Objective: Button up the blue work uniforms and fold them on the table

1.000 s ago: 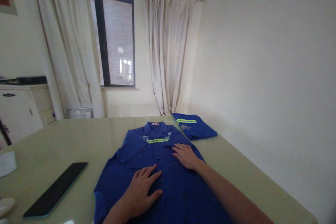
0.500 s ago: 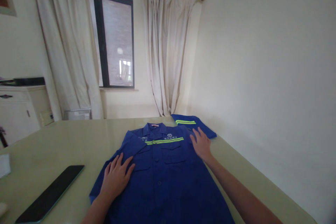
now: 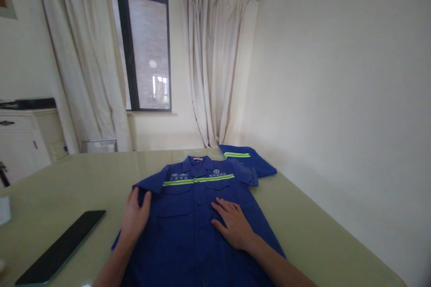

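A dark blue short-sleeved shirt (image 3: 182, 242) lies front side up, its collar toward the far side and a yellow-green stripe across the chest. My left hand (image 3: 135, 215) is at the cuff of the left-side sleeve (image 3: 153, 182), thumb and fingers apart around its edge; whether it pinches cloth is hard to make out. My right hand (image 3: 234, 224) rests on the shirt front below the right-side pocket, fingers spread, holding nothing. The right-side sleeve (image 3: 247, 174) lies bent outward beside the chest.
The shirt is on a pale green table (image 3: 323, 242). Behind it at the right lies a folded blue garment (image 3: 262, 166) with a similar stripe. A black flat object (image 3: 62, 246) is at the left. A wall runs along the right side.
The left-side sleeve, earlier folded across the chest, now points outward with my left hand at its cuff. My right hand has moved from the right-side shoulder down to the shirt front.
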`<state>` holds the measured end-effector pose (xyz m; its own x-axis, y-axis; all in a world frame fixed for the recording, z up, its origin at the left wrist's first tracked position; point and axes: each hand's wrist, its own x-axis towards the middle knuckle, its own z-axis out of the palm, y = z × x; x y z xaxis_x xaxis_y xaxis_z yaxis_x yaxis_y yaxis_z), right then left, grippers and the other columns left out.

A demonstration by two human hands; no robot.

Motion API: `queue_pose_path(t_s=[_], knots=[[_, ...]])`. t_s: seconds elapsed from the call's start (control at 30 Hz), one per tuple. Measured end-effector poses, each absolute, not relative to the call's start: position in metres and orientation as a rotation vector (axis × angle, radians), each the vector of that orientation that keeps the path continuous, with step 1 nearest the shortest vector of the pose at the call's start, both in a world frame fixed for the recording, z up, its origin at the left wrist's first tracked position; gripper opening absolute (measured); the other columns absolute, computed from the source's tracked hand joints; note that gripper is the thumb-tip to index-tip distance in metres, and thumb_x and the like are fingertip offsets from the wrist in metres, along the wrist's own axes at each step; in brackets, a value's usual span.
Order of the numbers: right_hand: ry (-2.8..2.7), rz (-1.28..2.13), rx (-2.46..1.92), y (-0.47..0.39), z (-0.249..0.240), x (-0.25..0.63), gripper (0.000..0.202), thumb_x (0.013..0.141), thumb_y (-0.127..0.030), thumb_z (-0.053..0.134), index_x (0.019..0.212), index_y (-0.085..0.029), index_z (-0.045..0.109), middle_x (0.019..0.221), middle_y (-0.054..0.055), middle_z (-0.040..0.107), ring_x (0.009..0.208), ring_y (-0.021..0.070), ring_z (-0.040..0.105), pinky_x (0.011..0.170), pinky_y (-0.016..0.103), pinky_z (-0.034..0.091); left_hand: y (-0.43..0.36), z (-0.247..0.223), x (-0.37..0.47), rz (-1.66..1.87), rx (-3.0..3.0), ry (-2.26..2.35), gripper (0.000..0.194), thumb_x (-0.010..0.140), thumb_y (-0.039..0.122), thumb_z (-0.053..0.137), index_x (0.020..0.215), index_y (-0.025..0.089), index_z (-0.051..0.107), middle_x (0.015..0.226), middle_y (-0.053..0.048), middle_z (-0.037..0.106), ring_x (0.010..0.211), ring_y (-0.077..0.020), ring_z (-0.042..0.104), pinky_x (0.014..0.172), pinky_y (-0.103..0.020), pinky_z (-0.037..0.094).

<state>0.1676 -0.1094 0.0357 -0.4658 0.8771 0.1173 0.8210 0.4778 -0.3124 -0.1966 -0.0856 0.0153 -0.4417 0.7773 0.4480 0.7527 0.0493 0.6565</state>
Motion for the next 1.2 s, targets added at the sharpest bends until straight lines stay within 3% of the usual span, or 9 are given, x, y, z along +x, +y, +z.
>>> queue_pose_path(t_s=[0.1,0.2,0.33,0.43,0.53,0.63,0.8,0.97,1.2], knots=[[-2.459,0.293,-1.438,-0.109,0.033,0.166,0.057,0.102,-0.057,0.04,0.153,-0.031,0.043,0.163,0.006,0.037,0.148,0.027,0.036,0.12,0.046,0.024,-0.095,0.034,-0.229,1.729,1.243,2.445,0.067,0.094,0.05,0.039,0.146,0.008,0.042,0.155,-0.019,0.044,0.149,-0.0389,0.033,0.117,-0.056,0.037],[-2.468,0.285,-1.428,-0.107,0.032,0.163,0.057,0.102,-0.056,0.041,0.154,-0.032,0.042,0.163,0.006,0.036,0.148,0.0273,0.035,0.12,0.047,0.024,-0.104,0.046,-0.24,1.774,1.083,2.485,0.058,0.091,0.042,0.043,0.143,0.015,0.046,0.142,-0.014,0.058,0.14,-0.0403,0.045,0.113,-0.062,0.039],[-2.479,0.257,-1.406,-0.098,0.031,0.161,0.057,0.103,-0.056,0.039,0.155,-0.032,0.041,0.163,0.007,0.036,0.149,0.0265,0.034,0.12,0.046,0.024,-0.103,0.054,-0.213,1.55,1.408,1.956,0.055,0.087,0.051,0.048,0.125,0.014,0.062,0.119,-0.014,0.071,0.11,-0.0319,0.068,0.101,-0.049,0.054],[-2.491,0.243,-1.402,-0.087,0.028,0.159,0.059,0.102,-0.059,0.038,0.155,-0.032,0.04,0.164,0.006,0.035,0.149,0.0264,0.034,0.12,0.046,0.024,-0.111,0.057,-0.182,1.101,1.76,1.513,0.052,0.088,0.059,0.051,0.119,0.021,0.068,0.119,-0.008,0.075,0.112,-0.0275,0.069,0.105,-0.044,0.052],[-2.5,0.238,-1.404,-0.074,0.026,0.157,0.06,0.102,-0.061,0.037,0.155,-0.033,0.039,0.164,0.006,0.034,0.15,0.0262,0.033,0.12,0.047,0.024,-0.133,0.058,-0.161,0.594,1.918,1.338,0.056,0.087,0.06,0.059,0.135,0.031,0.063,0.141,-0.002,0.065,0.131,-0.0257,0.059,0.116,-0.043,0.042],[-2.497,0.23,-1.416,-0.058,0.025,0.153,0.061,0.102,-0.061,0.036,0.156,-0.032,0.038,0.165,0.007,0.033,0.15,0.0256,0.032,0.121,0.047,0.022,-0.153,0.056,-0.146,0.343,2.052,1.328,0.063,0.082,0.058,0.069,0.141,0.038,0.058,0.155,-0.001,0.051,0.144,-0.0286,0.045,0.122,-0.047,0.033],[-2.479,0.218,-1.441,-0.03,0.023,0.145,0.061,0.102,-0.061,0.036,0.155,-0.031,0.039,0.165,0.007,0.033,0.151,0.0256,0.03,0.121,0.047,0.021,-0.165,0.048,-0.108,0.384,2.201,1.424,0.067,0.081,0.063,0.068,0.142,0.037,0.058,0.159,-0.006,0.045,0.149,-0.035,0.036,0.124,-0.059,0.022],[-2.437,0.169,-1.462,-0.007,0.022,0.138,0.059,0.102,-0.056,0.039,0.152,-0.026,0.045,0.161,0.009,0.04,0.148,0.0258,0.035,0.12,0.045,0.025,-0.164,0.036,-0.076,0.326,2.288,1.397,0.081,0.08,0.07,0.065,0.153,0.041,0.041,0.167,-0.004,0.027,0.154,-0.0381,0.022,0.124,-0.066,0.013],[-2.142,-0.082,-1.367,-0.005,0.047,0.131,0.04,0.106,-0.033,0.033,0.134,-0.02,0.059,0.129,0.013,0.064,0.123,0.0268,0.054,0.107,0.041,0.038,-0.138,0.021,-0.087,0.448,2.411,1.498,0.069,0.092,0.071,0.048,0.154,0.043,0.037,0.166,-0.001,0.031,0.152,-0.0328,0.029,0.124,-0.062,0.018]])
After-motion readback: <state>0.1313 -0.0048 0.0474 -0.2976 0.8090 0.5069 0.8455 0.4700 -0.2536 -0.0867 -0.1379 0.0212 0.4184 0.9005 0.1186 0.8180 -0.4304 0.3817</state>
